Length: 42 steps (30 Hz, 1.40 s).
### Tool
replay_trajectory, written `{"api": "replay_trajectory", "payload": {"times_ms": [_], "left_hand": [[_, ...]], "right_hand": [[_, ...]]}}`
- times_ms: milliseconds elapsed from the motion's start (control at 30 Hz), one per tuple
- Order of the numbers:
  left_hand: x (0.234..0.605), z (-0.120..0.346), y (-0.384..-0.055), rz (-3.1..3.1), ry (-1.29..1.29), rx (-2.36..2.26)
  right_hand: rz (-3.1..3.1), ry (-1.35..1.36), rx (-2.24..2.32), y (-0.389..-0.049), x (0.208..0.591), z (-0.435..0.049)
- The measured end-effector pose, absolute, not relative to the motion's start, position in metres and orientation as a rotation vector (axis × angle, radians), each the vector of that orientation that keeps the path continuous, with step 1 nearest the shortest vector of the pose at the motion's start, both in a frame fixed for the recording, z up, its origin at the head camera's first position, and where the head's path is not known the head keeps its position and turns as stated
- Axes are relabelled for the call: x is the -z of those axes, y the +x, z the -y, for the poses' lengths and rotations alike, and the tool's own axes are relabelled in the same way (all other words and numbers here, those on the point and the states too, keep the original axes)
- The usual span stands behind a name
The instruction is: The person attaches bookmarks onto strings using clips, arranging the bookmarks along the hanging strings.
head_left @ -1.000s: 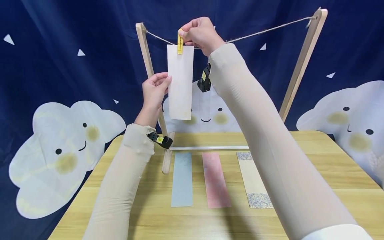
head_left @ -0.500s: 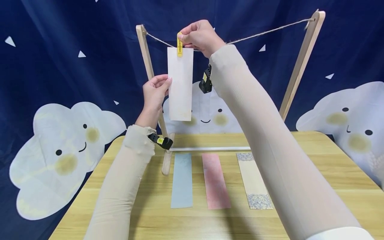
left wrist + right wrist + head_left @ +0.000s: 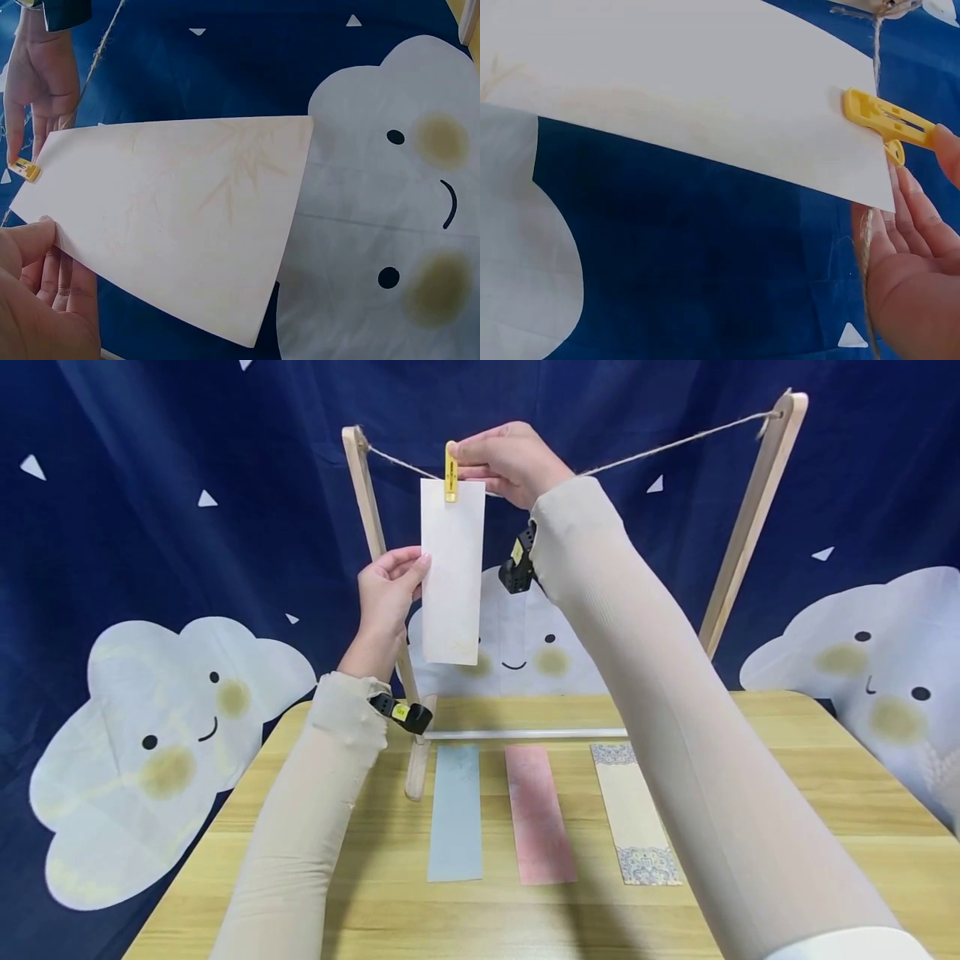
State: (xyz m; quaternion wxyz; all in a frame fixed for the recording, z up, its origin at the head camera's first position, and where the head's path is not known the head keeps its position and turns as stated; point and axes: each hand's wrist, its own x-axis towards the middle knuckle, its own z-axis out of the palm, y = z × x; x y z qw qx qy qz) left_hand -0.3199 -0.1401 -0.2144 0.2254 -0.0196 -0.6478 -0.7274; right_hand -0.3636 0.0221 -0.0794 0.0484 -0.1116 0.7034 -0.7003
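Note:
A white paper strip [image 3: 452, 572] with a faint leaf print hangs upright at the rope [image 3: 675, 437]. A yellow clothespin [image 3: 889, 120] sits across its top edge, its handle ends standing apart. My left hand [image 3: 386, 589] pinches the strip's left edge between thumb and fingers. My right hand [image 3: 513, 460] is at the clothespin; its thumb tip touches the handle end, while the other fingers reach out fairly straight behind the strip, beside the rope. In the left wrist view, the right hand [image 3: 49, 75] shows palm and thumb at the clothespin [image 3: 25, 169].
Wooden posts [image 3: 753, 527] hold the rope above the wooden table [image 3: 465, 927]. A blue strip [image 3: 455, 814], a pink strip [image 3: 540, 814] and a cream strip with patterned ends [image 3: 633, 810] lie flat on it. Behind them runs a white bar [image 3: 525, 734]. A navy cloud-print curtain hangs behind.
My right hand has shifted slightly right and down, its fingers straightening from their tighter pinch on the clothespin. The left hand, strip and clothespin stay almost in place.

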Motion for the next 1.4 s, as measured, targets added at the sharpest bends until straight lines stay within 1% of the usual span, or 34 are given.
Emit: {"api": "replay_trajectory", "payload": {"times_ms": [433, 833, 1000, 1200, 1400], "left_hand": [[0.216, 0.141, -0.325, 1.751, -0.037, 2.081], [0.222, 0.143, -0.327, 1.777, -0.017, 2.080], [0.229, 0.147, -0.323, 1.859, -0.009, 2.001], [0.238, 0.155, -0.318, 1.887, -0.020, 1.966], [0.251, 0.165, -0.307, 1.900, -0.043, 1.957]], "right_hand": [[-2.097, -0.249, 2.217, -0.366, 0.075, -0.026], [-1.892, -0.349, 2.358, -0.362, 0.078, -0.049], [-1.768, -0.352, 2.404, -0.357, 0.083, -0.064], [-1.607, -0.484, 2.426, -0.344, 0.094, -0.094], [-1.519, -0.573, 2.397, -0.328, 0.113, -0.121]]}}
